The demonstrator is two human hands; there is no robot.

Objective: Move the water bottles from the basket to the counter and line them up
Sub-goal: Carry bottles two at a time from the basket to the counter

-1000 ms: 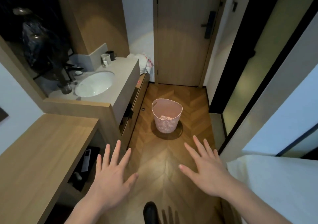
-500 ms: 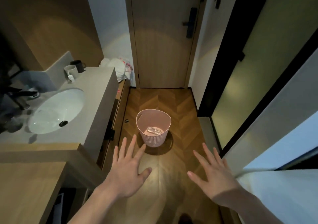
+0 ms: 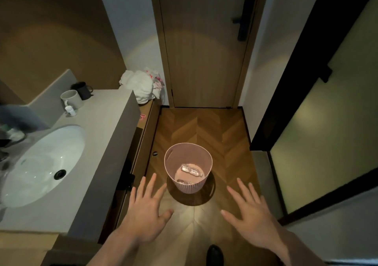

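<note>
A pink ribbed basket (image 3: 201, 157) stands on the wooden floor in front of the door. Clear water bottles lie on its bottom: one (image 3: 191, 170) near the middle, another (image 3: 184, 182) partly hidden by the near wall. My left hand (image 3: 146, 210) hovers palm down, fingers spread, just left of and nearer than the basket. Held flat with its fingers apart, my right hand (image 3: 250, 214) is off to the basket's right. Neither hand touches anything. The grey counter (image 3: 106, 122) with its white sink (image 3: 41, 163) runs along the left.
Two mugs (image 3: 72, 99) and a small white bottle (image 3: 70, 110) stand at the counter's back. A white bundle of cloth and bags (image 3: 143, 85) lies beyond the counter's end. A frosted glass door (image 3: 327, 132) lines the right. My dark shoe (image 3: 214, 254) is below.
I have walked forward, so the basket is closer and the bottles inside show. Both hands stay spread and low, now flanking the basket.
</note>
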